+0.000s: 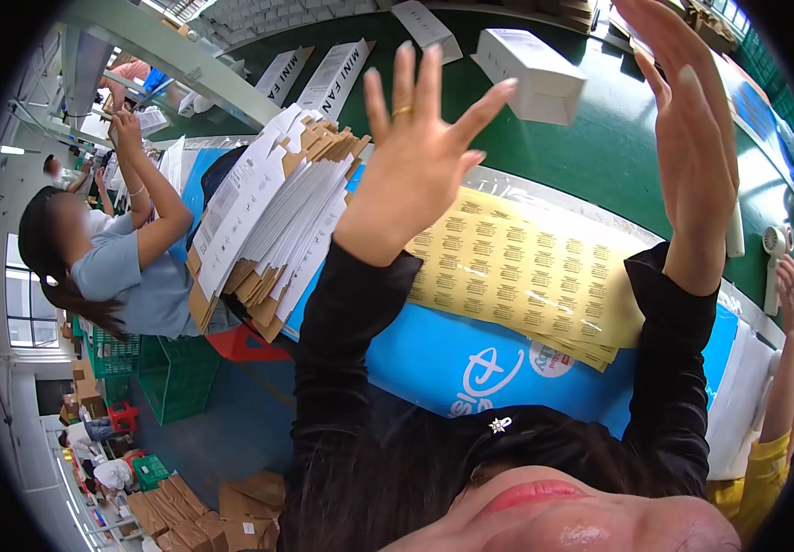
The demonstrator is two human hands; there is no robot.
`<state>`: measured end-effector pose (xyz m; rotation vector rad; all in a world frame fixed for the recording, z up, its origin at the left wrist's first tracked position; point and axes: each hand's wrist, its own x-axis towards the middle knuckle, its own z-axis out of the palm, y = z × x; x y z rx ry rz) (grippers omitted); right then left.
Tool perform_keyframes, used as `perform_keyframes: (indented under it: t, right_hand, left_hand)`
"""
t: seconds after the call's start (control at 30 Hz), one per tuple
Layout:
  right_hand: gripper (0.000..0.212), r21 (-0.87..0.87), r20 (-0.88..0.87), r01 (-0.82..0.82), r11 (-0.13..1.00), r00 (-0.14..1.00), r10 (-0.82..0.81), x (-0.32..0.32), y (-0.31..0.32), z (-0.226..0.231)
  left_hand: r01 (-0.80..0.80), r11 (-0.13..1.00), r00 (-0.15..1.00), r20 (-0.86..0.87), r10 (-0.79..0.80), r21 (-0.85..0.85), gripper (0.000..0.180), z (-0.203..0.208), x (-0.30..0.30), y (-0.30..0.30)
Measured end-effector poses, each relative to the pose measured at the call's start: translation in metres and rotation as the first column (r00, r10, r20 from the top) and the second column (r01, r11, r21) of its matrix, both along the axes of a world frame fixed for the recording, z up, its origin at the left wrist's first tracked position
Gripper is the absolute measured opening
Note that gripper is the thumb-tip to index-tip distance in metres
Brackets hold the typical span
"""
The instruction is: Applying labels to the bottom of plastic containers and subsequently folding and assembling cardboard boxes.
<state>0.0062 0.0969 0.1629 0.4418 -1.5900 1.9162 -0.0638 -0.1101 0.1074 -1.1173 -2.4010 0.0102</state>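
My left hand (pixel 411 175) is raised over the workbench with its fingers spread, a ring on one finger and nothing in it. To the right, my right hand (pixel 694 156) is held up edge-on, fingers stretched out and holding nothing. Sheets of yellow printed stickers (pixel 517 271) lie between my forearms on a blue printed mat (pixel 434 345). Left of my left hand leans a thick stack of flat white-and-brown cartons (pixel 273 216). Beyond my hands, a folded white box (pixel 533 78) stands on the green bench top (pixel 581 152).
More white boxes (pixel 334 78) lie along the far side of the bench. At left a person in a light blue shirt (pixel 112 276) works with raised hands. At right another person's hand (pixel 790 290) is near a white handheld fan (pixel 773 267). Green crates (pixel 176 377) stand on the floor.
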Motion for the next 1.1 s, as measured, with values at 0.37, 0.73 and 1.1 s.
perform_keyframes:
  t: [0.37,0.73,1.1]
  right_hand:
    - [0.050,0.640,0.092,-0.020,0.768,0.994,-0.051,0.008,-0.010,-0.015]
    - [0.057,0.116,0.254,-0.408,0.906,0.894,0.370,0.014,-0.025,-0.030]
    - [0.063,0.285,0.304,-0.327,0.901,0.922,0.239,0.034,0.024,-0.019]
  left_hand:
    - [-0.657,0.754,0.754,-0.012,0.657,-0.002,0.061,-0.013,0.011,-0.172]
    - [-0.031,0.964,0.960,-0.262,0.102,0.264,0.061,0.000,0.045,-0.054]
    - [0.297,0.879,0.942,-0.266,-0.205,0.374,0.085,0.023,0.013,0.008]
